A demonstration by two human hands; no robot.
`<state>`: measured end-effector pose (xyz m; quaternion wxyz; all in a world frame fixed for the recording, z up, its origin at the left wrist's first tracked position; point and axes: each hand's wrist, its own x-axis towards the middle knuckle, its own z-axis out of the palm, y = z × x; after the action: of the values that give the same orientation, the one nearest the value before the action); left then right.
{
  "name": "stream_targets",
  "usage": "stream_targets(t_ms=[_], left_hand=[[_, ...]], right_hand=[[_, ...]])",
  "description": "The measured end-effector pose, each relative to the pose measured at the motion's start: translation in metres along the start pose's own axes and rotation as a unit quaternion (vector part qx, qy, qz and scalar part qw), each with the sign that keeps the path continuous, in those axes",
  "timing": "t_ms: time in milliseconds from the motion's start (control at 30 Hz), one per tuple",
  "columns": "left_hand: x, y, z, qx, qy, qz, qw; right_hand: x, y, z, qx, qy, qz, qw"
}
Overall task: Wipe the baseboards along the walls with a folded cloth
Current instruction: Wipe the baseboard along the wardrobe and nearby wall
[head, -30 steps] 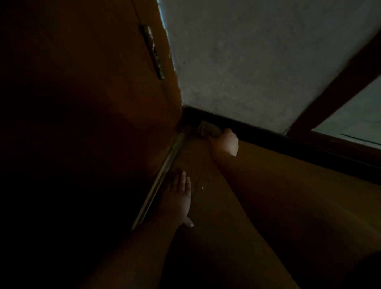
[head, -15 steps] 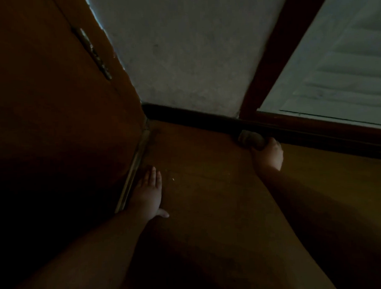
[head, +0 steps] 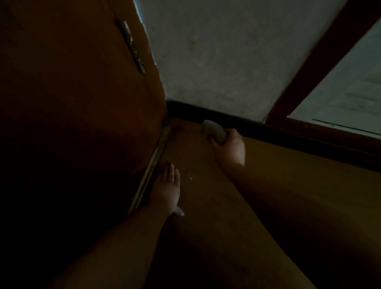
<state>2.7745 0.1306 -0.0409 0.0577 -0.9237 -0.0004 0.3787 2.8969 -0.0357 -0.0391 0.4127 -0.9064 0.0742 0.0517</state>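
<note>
A dark baseboard [head: 249, 123] runs along the foot of the pale wall [head: 224, 51], from the corner at the door toward the right. My right hand [head: 229, 148] grips a folded pale cloth [head: 213, 131] and holds it against the baseboard, a short way right of the corner. My left hand [head: 167, 190] lies flat on the wooden floor [head: 285, 194] with fingers straight, beside the metal door threshold strip [head: 151, 168]. The scene is very dim.
A brown wooden door [head: 73, 84] with a metal hinge [head: 134, 46] fills the left side. A dark wooden window frame [head: 325, 57] with pale glass [head: 353, 89] rises at the right, above the baseboard.
My right hand with the cloth has slid back left along the baseboard, from under the window frame toward the corner. My left hand has stayed flat on the floor.
</note>
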Motion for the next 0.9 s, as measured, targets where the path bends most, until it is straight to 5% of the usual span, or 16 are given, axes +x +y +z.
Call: stream_targets(t_ms=[167,533,900], left_hand=[[0.005,0.002,0.004,0.001,-0.003,-0.009,1.000],[0.005,0.010,-0.002,0.029,-0.005,-0.020,0.999],[0.001,-0.006,0.007,0.001,0.017,0.019,1.000]], right_hand=[[0.002,-0.050,0.045,0.028,-0.071,-0.056,0.995],[0.044,-0.113,0.083,0.110,-0.102,0.082,0.985],[0.024,-0.017,0.005,0.049,0.001,0.062,0.997]])
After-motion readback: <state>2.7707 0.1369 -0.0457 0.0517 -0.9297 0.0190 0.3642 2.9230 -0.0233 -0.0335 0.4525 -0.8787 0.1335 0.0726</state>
